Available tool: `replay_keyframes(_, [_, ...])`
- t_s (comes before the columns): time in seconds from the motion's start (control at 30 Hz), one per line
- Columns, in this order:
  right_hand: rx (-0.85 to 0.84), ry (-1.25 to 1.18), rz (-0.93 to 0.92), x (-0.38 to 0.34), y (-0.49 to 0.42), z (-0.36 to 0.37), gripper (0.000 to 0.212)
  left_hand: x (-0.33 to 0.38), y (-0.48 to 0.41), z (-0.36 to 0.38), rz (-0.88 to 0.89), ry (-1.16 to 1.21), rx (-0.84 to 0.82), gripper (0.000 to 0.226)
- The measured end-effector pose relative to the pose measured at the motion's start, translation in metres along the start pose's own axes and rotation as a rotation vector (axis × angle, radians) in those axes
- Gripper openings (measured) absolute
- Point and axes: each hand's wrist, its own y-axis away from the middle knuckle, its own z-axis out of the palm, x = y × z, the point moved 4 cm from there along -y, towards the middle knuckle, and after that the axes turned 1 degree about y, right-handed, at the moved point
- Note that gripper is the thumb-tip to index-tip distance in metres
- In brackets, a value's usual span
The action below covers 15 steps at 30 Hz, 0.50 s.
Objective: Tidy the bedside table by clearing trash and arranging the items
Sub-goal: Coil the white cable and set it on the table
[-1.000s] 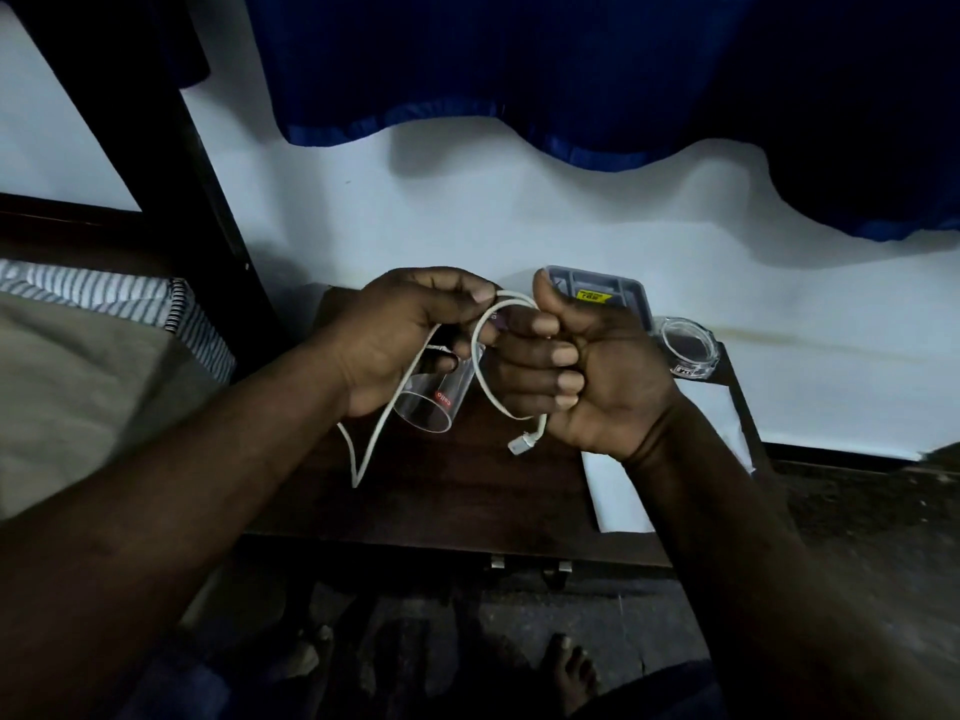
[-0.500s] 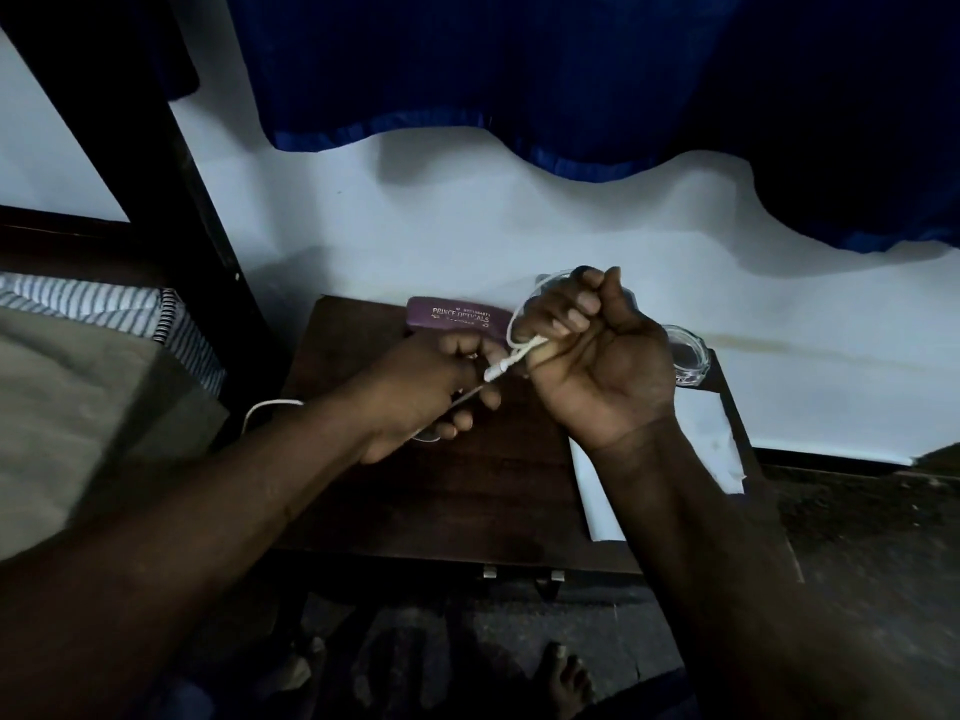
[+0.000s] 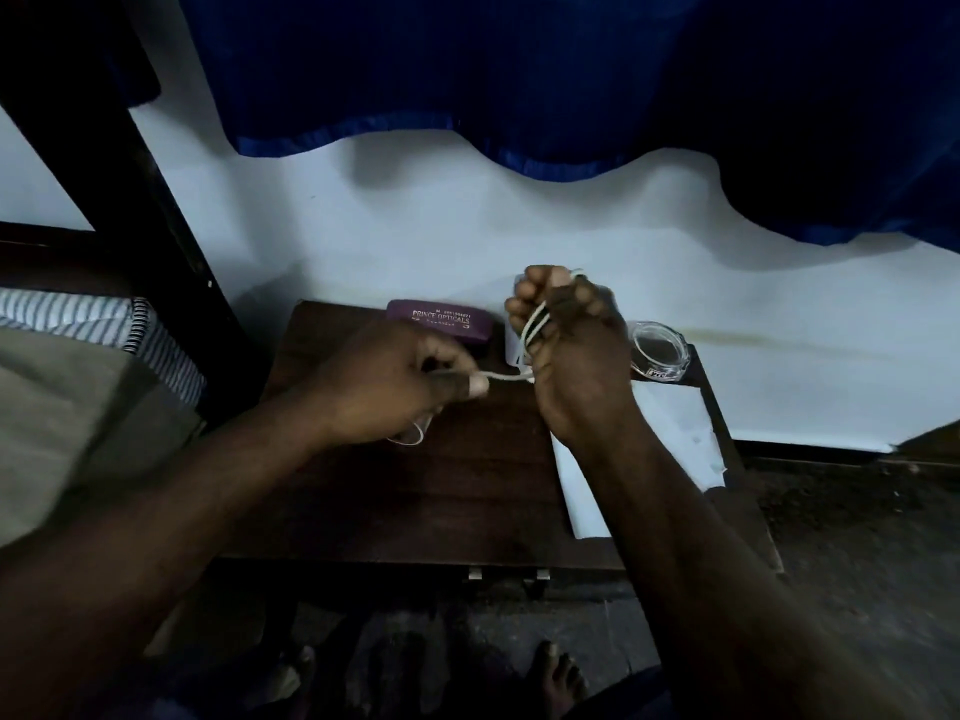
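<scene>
A white cable [image 3: 506, 376] stretches between my two hands above the dark wooden bedside table [image 3: 415, 491]. My right hand [image 3: 566, 350] is raised with its fingers curled, and several loops of the cable wrap round them. My left hand [image 3: 400, 387] pinches the cable just left of it, and a slack loop hangs below that hand. A purple spectacle case [image 3: 441, 322] lies at the table's back edge, behind my left hand. A clear glass dish [image 3: 660, 350] stands at the back right corner.
A white sheet of paper [image 3: 649, 449] lies on the table's right side. A bed with a striped pillow [image 3: 104, 324] is at the left. A blue curtain [image 3: 519, 85] hangs over the white wall. My bare feet show on the dark floor below.
My right hand has lifted and turned, taking more loops of cable round its fingers. My left hand has slid left along the cable, drawing it taut. The plug end is no longer in sight.
</scene>
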Motion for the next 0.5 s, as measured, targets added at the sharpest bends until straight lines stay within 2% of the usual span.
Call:
replay_keyframes(0.1, [-0.111,0.341,0.036,0.012,0.007,0.007,0.033,0.006,0.003,-0.019,0.099,-0.021,0.18,0.006])
replay_keyframes(0.2, [-0.209,0.522,0.114,0.021,0.016,0.015,0.053,0.014,0.008,-0.029,0.213,-0.123,0.215,0.015])
replay_keyframes(0.3, [-0.289,0.698,0.132,0.026,0.021,0.022,0.059,0.018,0.011,-0.034,0.274,-0.166,0.244,0.016])
replay_keyframes(0.43, [-0.396,0.529,0.271,0.035,0.03,0.03,0.067,0.019,0.012,-0.038,0.31,-0.146,0.291,0.012])
replay_keyframes(0.5, [-0.451,0.401,0.323,0.036,0.036,0.034,0.064,0.017,0.011,-0.042,0.308,-0.127,0.308,0.011])
